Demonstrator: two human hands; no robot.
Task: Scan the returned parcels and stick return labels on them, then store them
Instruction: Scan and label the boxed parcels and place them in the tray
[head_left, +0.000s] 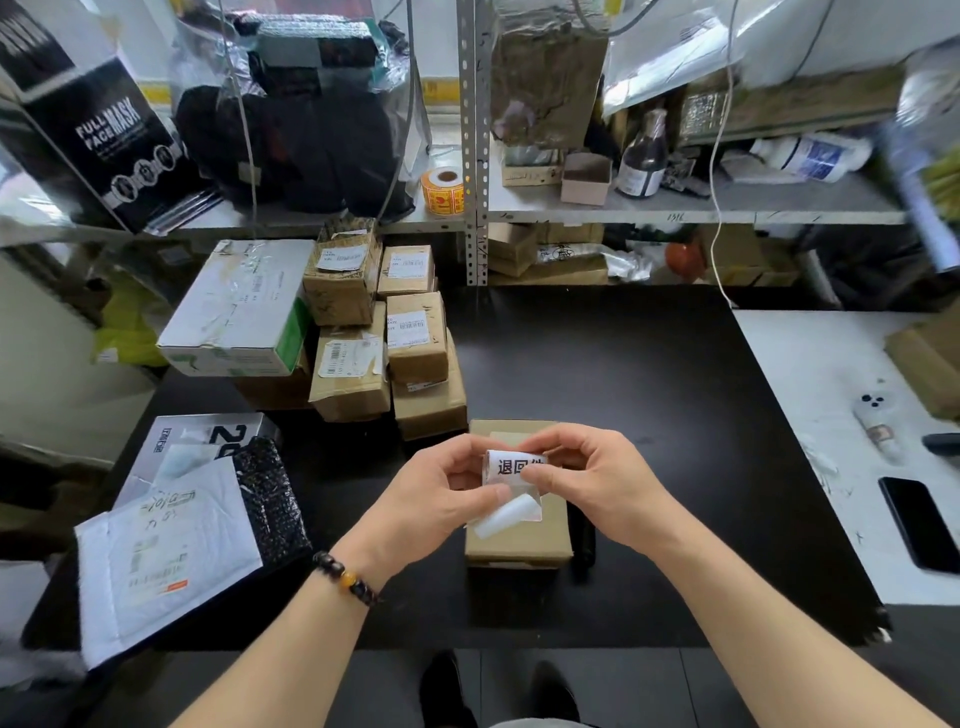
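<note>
A white return label (511, 466) with red characters is held above a small brown cardboard parcel (519, 540) on the black table (649, 415). My left hand (447, 493) pinches the label's left lower edge. My right hand (587, 483) pinches its right side. A curl of glossy backing paper (506, 514) hangs below the label over the parcel's top. A dark object lies right beside the parcel, mostly hidden.
Stacked brown parcels (384, 338) and a white box (239, 312) stand at the back left. Padded mailers (166, 551) lie at the near left. An orange sticker roll (444, 189) sits on the shelf. A phone (919, 522) and a white scanner-like device (878, 426) lie on the white table at right.
</note>
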